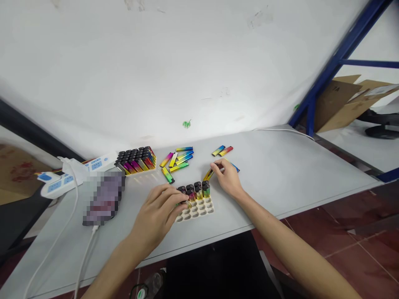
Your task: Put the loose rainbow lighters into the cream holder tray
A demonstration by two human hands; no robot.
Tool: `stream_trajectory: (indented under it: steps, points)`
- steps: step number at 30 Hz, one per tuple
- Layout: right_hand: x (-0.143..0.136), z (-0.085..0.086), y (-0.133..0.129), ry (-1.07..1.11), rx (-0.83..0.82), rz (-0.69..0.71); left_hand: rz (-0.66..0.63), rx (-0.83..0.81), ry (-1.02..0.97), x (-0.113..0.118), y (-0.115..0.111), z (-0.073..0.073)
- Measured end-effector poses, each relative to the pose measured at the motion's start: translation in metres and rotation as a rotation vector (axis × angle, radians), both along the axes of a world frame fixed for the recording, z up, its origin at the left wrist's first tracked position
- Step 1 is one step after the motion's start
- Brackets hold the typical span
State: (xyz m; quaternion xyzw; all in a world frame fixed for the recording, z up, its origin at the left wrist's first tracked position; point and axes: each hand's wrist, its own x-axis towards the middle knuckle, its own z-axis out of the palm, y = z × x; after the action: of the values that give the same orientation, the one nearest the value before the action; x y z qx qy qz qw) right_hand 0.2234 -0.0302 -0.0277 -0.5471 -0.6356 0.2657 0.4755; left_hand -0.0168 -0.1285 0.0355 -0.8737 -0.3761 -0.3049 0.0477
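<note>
A cream tray (199,210) with rows of oval slots lies on the grey table (280,178). Several rainbow-coloured lighters (195,190) with black caps stand upright in its far row. My left hand (160,211) rests on the tray's left side, fingers touching a lighter there. My right hand (227,177) pinches a loose rainbow lighter (208,174) just right of the tray's far edge. More loose lighters (178,160) lie flat beyond the tray, and a pair (222,150) lies farther right.
A full tray of lighters (137,160) stands at the back left. A phone (104,198) with a white cable lies left of my hand, next to white power strips (71,174). A white wall rises behind; blue shelving (330,70) and cardboard boxes stand right.
</note>
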Motion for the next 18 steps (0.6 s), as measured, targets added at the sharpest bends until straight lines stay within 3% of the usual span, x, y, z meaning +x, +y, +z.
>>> stream_trajectory:
  steps: [6,13,18]
  points:
    - [0.003,-0.002,-0.006,-0.005,0.040,0.032,0.014,0.106,0.175,0.003,0.008,-0.005]
    - [0.004,-0.006,-0.007,-0.012,0.078,0.041,-0.008,0.058,0.221,-0.004,0.008,0.007]
    - [0.004,-0.004,-0.007,-0.002,0.066,0.053,-0.016,0.048,0.225,-0.007,0.006,0.005]
